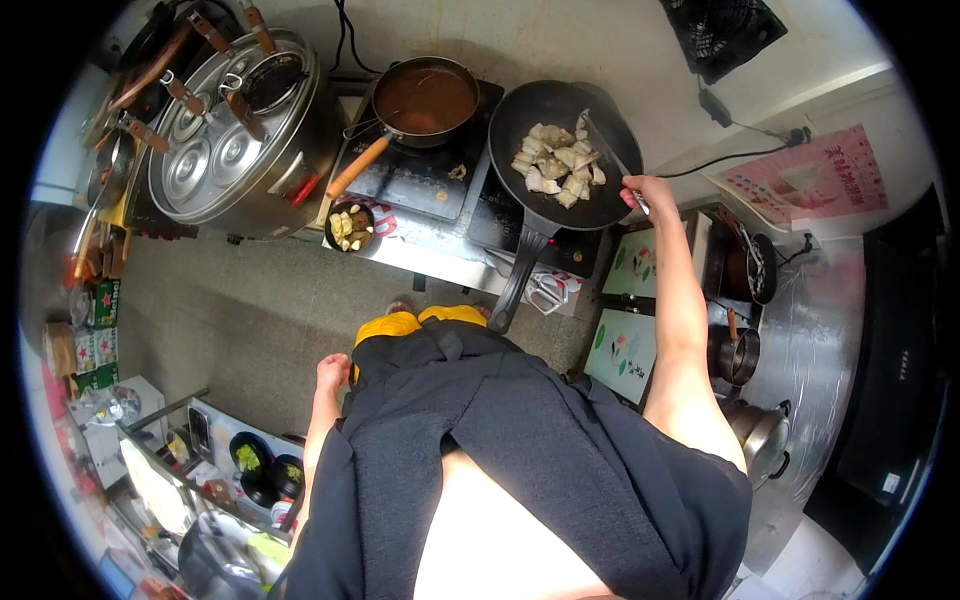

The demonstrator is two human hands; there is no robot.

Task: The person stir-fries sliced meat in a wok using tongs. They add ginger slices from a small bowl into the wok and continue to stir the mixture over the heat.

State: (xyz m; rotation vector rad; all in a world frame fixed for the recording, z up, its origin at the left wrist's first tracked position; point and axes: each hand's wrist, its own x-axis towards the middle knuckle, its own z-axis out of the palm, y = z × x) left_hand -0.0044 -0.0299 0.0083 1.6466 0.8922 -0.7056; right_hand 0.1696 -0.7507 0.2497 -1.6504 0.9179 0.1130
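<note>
My right hand (648, 196) is closed on the handle of a metal spatula (606, 150), whose head touches pale chunks of food (561, 166) in a black frying pan (517, 112). The pan's black handle points towards me. My left hand (333, 372) hangs low beside my body, its fingers curled; whether it holds anything is hard to tell. Left of the frying pan, a smaller pan (426, 96) of reddish-brown sauce, with a wooden handle, sits on an induction cooker (420, 180). A black bowl (350, 227) with garlic cloves and brown pieces stands at the counter's front edge.
A large lidded steel pot (300, 180) stands at the left. Metal tongs or scissors (547, 291) lie near the front edge. On the right are a small pan (739, 356) and a lidded pot (766, 442). Behind me at lower left, a rack holds black bowls (250, 452).
</note>
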